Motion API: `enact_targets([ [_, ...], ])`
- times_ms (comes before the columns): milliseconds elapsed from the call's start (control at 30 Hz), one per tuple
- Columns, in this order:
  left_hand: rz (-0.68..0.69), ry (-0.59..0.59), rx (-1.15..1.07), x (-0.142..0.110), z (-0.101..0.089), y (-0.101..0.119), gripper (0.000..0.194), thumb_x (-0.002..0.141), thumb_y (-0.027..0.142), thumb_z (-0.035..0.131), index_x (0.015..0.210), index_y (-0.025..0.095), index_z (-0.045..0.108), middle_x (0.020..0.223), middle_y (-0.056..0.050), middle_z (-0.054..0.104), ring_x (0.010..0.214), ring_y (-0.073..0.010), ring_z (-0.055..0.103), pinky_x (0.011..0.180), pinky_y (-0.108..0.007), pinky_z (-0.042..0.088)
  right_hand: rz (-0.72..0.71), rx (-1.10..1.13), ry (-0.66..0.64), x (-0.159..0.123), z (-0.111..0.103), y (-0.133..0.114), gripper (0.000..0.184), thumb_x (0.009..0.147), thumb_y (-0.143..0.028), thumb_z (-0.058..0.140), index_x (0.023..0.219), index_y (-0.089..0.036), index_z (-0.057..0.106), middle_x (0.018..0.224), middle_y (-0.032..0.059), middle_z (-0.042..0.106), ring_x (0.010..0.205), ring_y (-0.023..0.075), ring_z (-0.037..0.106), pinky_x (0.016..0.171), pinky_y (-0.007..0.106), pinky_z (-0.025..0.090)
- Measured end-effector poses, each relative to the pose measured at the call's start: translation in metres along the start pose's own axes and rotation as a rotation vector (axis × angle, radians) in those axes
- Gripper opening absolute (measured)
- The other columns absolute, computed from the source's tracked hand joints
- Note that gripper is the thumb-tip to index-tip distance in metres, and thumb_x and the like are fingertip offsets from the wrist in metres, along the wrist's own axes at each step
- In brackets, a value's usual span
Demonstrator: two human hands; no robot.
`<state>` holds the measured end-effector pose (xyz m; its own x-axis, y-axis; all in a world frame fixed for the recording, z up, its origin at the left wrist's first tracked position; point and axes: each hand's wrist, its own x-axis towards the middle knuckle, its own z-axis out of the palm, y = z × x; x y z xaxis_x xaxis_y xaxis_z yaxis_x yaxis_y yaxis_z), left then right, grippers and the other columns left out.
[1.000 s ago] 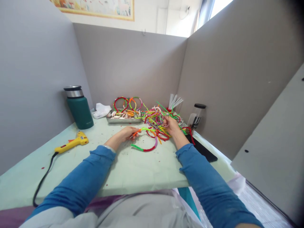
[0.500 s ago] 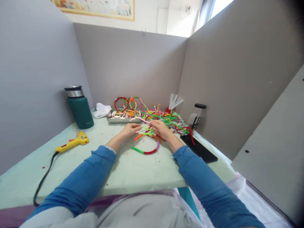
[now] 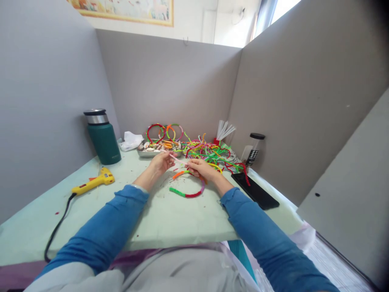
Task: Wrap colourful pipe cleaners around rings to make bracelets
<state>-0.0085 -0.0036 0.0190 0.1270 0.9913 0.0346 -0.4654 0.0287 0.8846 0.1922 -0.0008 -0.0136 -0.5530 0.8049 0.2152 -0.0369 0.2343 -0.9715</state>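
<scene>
A pale pink pipe cleaner (image 3: 178, 160) stretches between my two hands above the table. The fingers of my left hand (image 3: 162, 163) are closed on its left end. My right hand (image 3: 202, 168) pinches the other end. Just below my hands lies a curved headband (image 3: 193, 195) wrapped in green, red, purple and orange fuzzy pipe cleaner; my right hand hides part of its upper side. Behind my right hand spreads a tangled heap of coloured pipe cleaners (image 3: 223, 153).
A metal tray (image 3: 147, 154) of shells stands at the back, with wrapped hoops (image 3: 155, 133) behind it. To the left are a yellow glue gun (image 3: 92, 185) with its cord and a green bottle (image 3: 105, 142). A black phone (image 3: 258, 194) and clear bottle (image 3: 254, 148) are right.
My left hand has moved up and taken hold of the pink pipe cleaner's left end. My right hand has come slightly down and left with it.
</scene>
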Motion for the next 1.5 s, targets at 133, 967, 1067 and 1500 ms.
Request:
enact_targets([
  [133,0.039,0.072,-0.062,0.003,-0.003,0.002,0.011,0.085,0.020,0.049,0.082,0.013,0.057,0.068,-0.004,0.065,0.046,-0.0073,0.054,0.051,-0.022,0.049,-0.022,-0.032,0.061,-0.001,-0.004,0.000,0.026,0.074,-0.040,0.061,0.080,-0.014,0.058,0.054,-0.0051,0.046,0.037,0.0028,0.030,0.036,0.018,0.020],
  [967,0.238,0.316,-0.237,0.015,-0.022,0.010,0.010,0.086,0.012,0.046,0.080,0.015,0.054,0.056,0.003,0.056,0.045,-0.0049,0.054,0.053,-0.017,0.050,-0.045,-0.316,0.152,0.001,-0.003,0.003,0.021,0.076,-0.034,0.056,0.076,-0.014,0.063,0.060,-0.0002,0.059,0.043,0.0055,0.039,0.041,0.018,0.028],
  [1067,0.200,0.320,-0.194,0.013,-0.019,0.009,0.010,0.085,0.013,0.046,0.079,0.015,0.053,0.055,0.003,0.054,0.042,-0.0044,0.049,0.049,-0.016,0.046,-0.072,-0.454,0.340,0.005,-0.007,0.005,0.016,0.073,-0.027,0.056,0.067,-0.015,0.065,0.058,0.0005,0.059,0.049,0.0078,0.044,0.046,0.019,0.031],
  [1500,0.243,0.334,-0.045,0.012,-0.014,0.013,0.009,0.085,0.016,0.045,0.079,0.015,0.052,0.062,0.000,0.058,0.044,-0.0051,0.049,0.056,-0.021,0.049,-0.019,-0.364,0.530,0.010,-0.013,0.015,0.019,0.070,-0.033,0.056,0.064,-0.016,0.062,0.054,-0.0009,0.056,0.041,0.0071,0.034,0.041,0.021,0.025],
])
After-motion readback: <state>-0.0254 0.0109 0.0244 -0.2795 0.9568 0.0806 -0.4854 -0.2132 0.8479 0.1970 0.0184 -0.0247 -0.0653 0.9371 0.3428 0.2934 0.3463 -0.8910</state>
